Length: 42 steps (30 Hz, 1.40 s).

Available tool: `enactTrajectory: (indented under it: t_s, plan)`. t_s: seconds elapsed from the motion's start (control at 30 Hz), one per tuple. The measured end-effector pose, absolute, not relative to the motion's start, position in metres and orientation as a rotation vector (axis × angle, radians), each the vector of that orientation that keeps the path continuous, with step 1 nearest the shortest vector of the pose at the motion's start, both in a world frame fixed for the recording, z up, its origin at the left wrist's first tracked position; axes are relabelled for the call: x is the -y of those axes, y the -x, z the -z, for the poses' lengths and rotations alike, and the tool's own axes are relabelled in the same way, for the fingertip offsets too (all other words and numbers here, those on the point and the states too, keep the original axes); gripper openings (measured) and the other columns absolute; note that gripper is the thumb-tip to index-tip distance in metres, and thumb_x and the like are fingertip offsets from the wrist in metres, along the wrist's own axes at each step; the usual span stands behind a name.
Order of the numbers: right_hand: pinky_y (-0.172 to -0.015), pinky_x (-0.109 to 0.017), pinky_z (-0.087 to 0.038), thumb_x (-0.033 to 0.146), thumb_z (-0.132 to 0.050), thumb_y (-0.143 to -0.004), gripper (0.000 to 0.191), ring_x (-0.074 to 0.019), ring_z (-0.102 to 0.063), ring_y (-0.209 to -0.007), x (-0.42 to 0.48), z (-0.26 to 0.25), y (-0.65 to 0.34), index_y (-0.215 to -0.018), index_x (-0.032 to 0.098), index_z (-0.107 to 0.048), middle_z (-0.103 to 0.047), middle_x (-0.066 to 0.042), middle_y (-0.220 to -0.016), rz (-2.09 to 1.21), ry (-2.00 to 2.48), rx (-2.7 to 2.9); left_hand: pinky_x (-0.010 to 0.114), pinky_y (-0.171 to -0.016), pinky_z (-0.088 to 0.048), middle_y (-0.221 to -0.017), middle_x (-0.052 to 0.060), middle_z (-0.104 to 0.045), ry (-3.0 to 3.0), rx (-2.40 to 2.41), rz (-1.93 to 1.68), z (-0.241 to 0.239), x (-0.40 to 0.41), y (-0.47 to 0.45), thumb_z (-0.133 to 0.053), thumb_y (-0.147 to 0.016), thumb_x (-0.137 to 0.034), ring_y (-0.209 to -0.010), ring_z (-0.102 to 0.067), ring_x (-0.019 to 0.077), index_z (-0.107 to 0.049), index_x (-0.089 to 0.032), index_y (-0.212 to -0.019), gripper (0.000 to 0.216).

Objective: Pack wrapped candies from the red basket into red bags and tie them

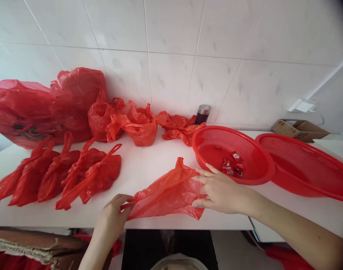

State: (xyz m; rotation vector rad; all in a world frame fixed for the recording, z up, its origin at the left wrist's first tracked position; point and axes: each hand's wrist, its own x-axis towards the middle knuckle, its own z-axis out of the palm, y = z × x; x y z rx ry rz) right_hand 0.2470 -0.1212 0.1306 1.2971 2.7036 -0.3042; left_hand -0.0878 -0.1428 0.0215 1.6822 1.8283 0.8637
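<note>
Head view — crumpled (translucent) red bag

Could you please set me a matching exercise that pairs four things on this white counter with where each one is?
Things:
1. thin red plastic bag
2. dark cylindrical flask with a silver lid
3. open brown cardboard box
4. small wrapped sweets

Places:
A. far right, near the wall
B. pinched by the left hand, touched by the right hand
C. inside the nearer round red mesh basket
D. upright by the white tiled wall, behind that basket

Pairs: 1-B, 2-D, 3-A, 4-C
</note>
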Motion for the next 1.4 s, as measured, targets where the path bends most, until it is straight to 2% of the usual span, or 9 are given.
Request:
enactTrajectory:
  t_s: [0.1, 0.3, 0.47, 0.6, 0.73, 0.87, 1.0, 1.2, 1.4]
  plan:
    - [-0.111, -0.054, -0.022, 0.05, -0.042, -0.096, 0.046, -0.0324, -0.036, -0.133, 0.124, -0.121, -0.255, -0.099, 0.019, -0.075, -0.058, -0.011, -0.129, 0.154, -1.353, -2.764, 0.023, -0.064, -0.047, -0.074, 0.002, -0.068, -1.348, -1.562, -1.031, -0.042, 0.148, 0.079, -0.071, -0.069, -0.036, -0.068, -0.061, 0.0178, -0.07, -0.02, -0.079, 0.019]
    - [-0.108, -0.05, -0.026, 0.025, -0.05, -0.094, 0.027, -0.0256, -0.051, -0.111, 0.136, -0.094, -0.221, -0.081, 0.017, -0.072, -0.064, -0.008, -0.113, -0.32, -1.501, -3.181, 0.024, -0.064, -0.055, -0.077, 0.006, -0.073, -0.414, -1.102, -1.262, -0.063, 0.156, 0.031, -0.075, -0.066, -0.019, -0.068, -0.068, 0.0179, -0.072, -0.014, -0.078, 0.014]
    - [-0.1, -0.046, -0.036, 0.022, -0.06, -0.085, 0.027, -0.0242, -0.053, -0.103, 0.138, -0.065, -0.193, -0.111, 0.019, -0.066, -0.064, -0.009, -0.109, -0.003, -1.356, -3.139, 0.024, -0.066, -0.058, -0.082, 0.008, -0.075, -0.127, -0.895, -1.272, -0.061, 0.155, 0.02, -0.05, -0.084, -0.008, -0.072, -0.071, 0.0168, -0.071, -0.015, -0.086, 0.023]
    - [-0.102, -0.058, -0.028, 0.028, -0.07, -0.076, 0.016, -0.0303, -0.055, -0.103, 0.128, -0.065, -0.214, -0.088, 0.017, -0.074, -0.067, -0.012, -0.093, 0.278, -1.212, -2.608, 0.024, -0.065, -0.059, -0.08, 0.007, -0.076, 0.006, -0.767, -1.428, -0.054, 0.148, 0.061, -0.026, -0.095, -0.013, -0.073, -0.073, 0.0153, -0.067, -0.02, -0.106, 0.043]
    - [-0.109, -0.049, -0.024, 0.027, -0.064, -0.083, 0.011, -0.0213, -0.06, -0.1, 0.128, -0.096, -0.243, -0.083, 0.022, -0.074, -0.07, -0.003, -0.085, 0.739, -1.088, -2.614, 0.028, -0.068, -0.06, -0.092, 0.009, -0.076, -0.055, -0.728, -1.483, -0.029, 0.14, 0.091, -0.028, -0.097, -0.023, -0.082, -0.073, 0.0195, -0.059, -0.022, -0.124, 0.042]
    - [-0.104, -0.034, -0.035, 0.037, -0.056, -0.091, 0.027, -0.0166, -0.06, -0.104, 0.125, -0.132, -0.281, -0.113, 0.027, -0.067, -0.066, -0.001, -0.114, 1.172, -1.314, -2.908, 0.03, -0.077, -0.058, -0.097, 0.007, -0.075, -0.052, -0.769, -1.349, -0.011, 0.139, 0.083, -0.037, -0.095, -0.019, -0.088, -0.072, 0.0187, -0.055, -0.024, -0.131, 0.04]
    - [-0.098, -0.036, -0.041, 0.04, -0.053, -0.09, 0.041, -0.0228, -0.055, -0.113, 0.099, -0.136, -0.34, -0.129, 0.027, -0.055, -0.057, -0.007, -0.126, 0.709, -2.014, -2.711, 0.027, -0.075, -0.059, -0.101, 0.006, -0.075, -0.042, -0.83, -1.291, -0.013, 0.138, 0.067, -0.034, -0.097, -0.018, -0.086, -0.072, 0.0172, -0.055, -0.026, -0.131, 0.041]
    - [-0.094, -0.043, -0.041, 0.044, -0.083, -0.056, 0.117, -0.0393, -0.039, -0.128, 0.038, -0.092, -0.407, -0.152, 0.032, -0.015, -0.009, -0.018, -0.154, 0.629, -2.038, -1.86, 0.025, -0.068, -0.06, -0.079, 0.003, -0.076, -0.07, -0.828, -1.202, -0.03, 0.139, 0.037, -0.032, -0.097, -0.016, -0.072, -0.073, 0.015, -0.059, -0.031, -0.126, 0.042]
    - [-0.079, -0.035, -0.046, 0.043, -0.082, -0.055, 0.095, -0.0324, -0.055, -0.108, 0.022, -0.067, -0.4, -0.14, 0.026, -0.042, -0.04, -0.017, -0.135, 0.655, -1.955, -1.897, 0.023, -0.065, -0.059, -0.075, 0.007, -0.075, 0.011, -0.77, -1.197, -0.035, 0.135, 0.015, -0.02, -0.1, -0.025, -0.068, -0.072, 0.0144, -0.061, -0.026, -0.124, 0.048]
